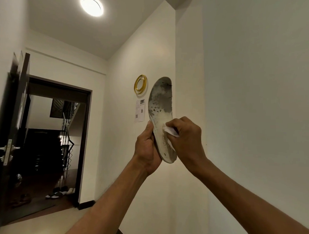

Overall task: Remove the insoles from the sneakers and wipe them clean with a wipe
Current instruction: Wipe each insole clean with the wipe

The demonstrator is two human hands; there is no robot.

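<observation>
A white insole (160, 106) stands upright in front of me, toe end up, its upper half stained dark grey and its lower half printed with faint lettering. My left hand (148, 148) grips its heel end from the left side. My right hand (186, 135) presses a folded white wipe (170, 131) against the insole's lower middle, on its right edge. No sneakers from which the insole came are in view near my hands.
A white wall rises close on the right. A gold ring ornament (140, 84) and a paper notice (140, 110) hang on the wall behind the insole. At left an open dark door (11, 129) leads to a stairwell, with several shoes (60, 193) on the floor.
</observation>
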